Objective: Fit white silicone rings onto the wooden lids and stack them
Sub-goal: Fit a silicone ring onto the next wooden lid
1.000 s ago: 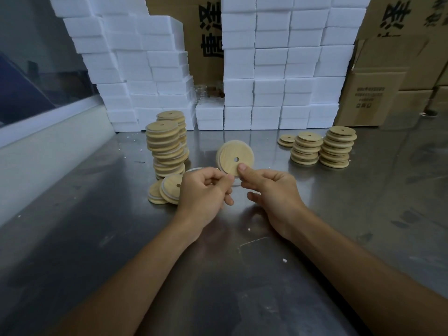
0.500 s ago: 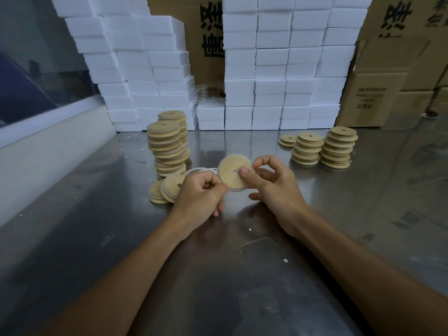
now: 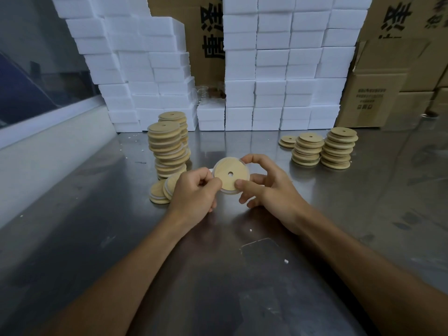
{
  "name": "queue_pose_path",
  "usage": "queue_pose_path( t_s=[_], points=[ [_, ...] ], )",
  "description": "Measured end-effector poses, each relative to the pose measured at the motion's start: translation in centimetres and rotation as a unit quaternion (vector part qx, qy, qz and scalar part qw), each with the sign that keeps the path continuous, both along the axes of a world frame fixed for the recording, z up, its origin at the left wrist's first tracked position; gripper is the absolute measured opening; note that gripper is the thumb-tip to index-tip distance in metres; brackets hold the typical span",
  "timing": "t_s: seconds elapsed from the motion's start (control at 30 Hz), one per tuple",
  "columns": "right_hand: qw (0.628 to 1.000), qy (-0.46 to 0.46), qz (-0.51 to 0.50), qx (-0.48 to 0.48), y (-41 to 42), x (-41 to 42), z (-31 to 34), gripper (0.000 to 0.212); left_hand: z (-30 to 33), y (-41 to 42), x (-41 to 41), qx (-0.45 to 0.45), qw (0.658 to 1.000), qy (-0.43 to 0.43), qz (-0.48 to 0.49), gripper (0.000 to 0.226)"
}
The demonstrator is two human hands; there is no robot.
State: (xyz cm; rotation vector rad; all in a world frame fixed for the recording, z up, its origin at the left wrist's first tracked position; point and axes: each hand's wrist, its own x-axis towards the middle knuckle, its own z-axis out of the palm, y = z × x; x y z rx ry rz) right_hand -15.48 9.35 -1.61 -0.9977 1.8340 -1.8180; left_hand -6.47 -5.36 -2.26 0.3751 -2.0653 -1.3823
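Both hands hold one round wooden lid just above the shiny surface. Its flat face tips up toward the camera. The left hand pinches its 9 o'clock edge. The right hand curls its fingers round the 3 o'clock side. Lid stacks stand at 11 o'clock, more stacks at 1 o'clock.

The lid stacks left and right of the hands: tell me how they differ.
The left stacks are taller and lean unevenly; the right stacks are shorter and sit straighter. White rings show between lids in the left stacks; the right stacks look bare wood. A few loose lids lean at the left stacks' foot; a low pile lies flat beside the right ones. Both are round wooden lids with a centre hole, on the metal table.
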Motion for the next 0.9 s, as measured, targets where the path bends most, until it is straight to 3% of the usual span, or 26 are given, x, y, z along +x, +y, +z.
queue_pose_path(
  t_s=[0.13,0.37,0.7,0.9],
  points=[
    [0.999,0.043,0.016,0.02,0.1,0.3,0.2,0.048,0.2,-0.2,0.1,0.001,1.0,0.014,0.018,0.023],
    [0.999,0.04,0.0,0.009,0.0,0.4,0.1,0.036,0.2,0.2,0.1,-0.019,1.0,0.008,-0.016,0.025],
    [0.996,0.083,0.04,0.009,-0.6,1.0,-0.2,0.052,0.0,0.4,0.0,-0.123,0.991,0.045,-0.005,0.022],
    [0.998,-0.031,-0.031,-0.047,-0.5,1.0,-0.6,0.04,-0.8,1.4,-0.9,-0.056,0.996,0.062,0.039,0.018]
  ],
)
